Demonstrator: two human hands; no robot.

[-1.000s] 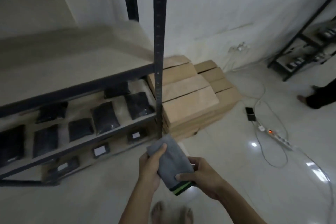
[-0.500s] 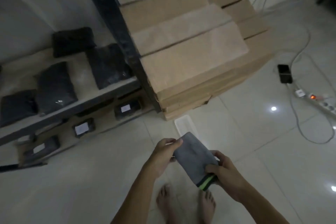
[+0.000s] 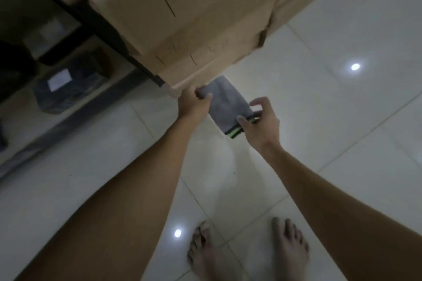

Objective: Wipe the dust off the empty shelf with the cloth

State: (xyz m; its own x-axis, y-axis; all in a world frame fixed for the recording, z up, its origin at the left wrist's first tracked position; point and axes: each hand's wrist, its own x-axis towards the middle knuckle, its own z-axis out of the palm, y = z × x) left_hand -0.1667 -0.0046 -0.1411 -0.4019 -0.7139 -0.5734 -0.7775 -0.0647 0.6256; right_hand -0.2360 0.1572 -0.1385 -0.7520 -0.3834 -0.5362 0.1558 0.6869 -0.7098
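The folded grey cloth (image 3: 225,107), edged at its near end with a black and bright green band, is held in the air between both hands, above the pale tiled floor (image 3: 342,143) and just in front of the stacked cardboard boxes (image 3: 194,18). It slants from upper left to lower right.

The left hand (image 3: 194,104) grips the far upper corner of the cloth: its fingers are curled over the corner and the thumb closes against them, so the fabric bunches slightly there. The right hand (image 3: 262,121) pinches the near banded end, thumb on the upper face and fingers beneath; its index finger is lifted and stands apart from the cloth. Both bare forearms reach forward from the lower corners of the view.

Directly below, the person's two bare feet (image 3: 249,251) stand on the tiles, toes pointing toward the boxes. Two round reflections of ceiling lights show on the glossy floor, one beside the left foot and one off to the right.

To the left of the boxes, a dark metal upright of the shelving unit (image 3: 96,25) runs diagonally, touching the boxes' side. Behind it, on a low level, lie dark wrapped packages (image 3: 61,89), one bearing a white label; this area is blurred and dim.
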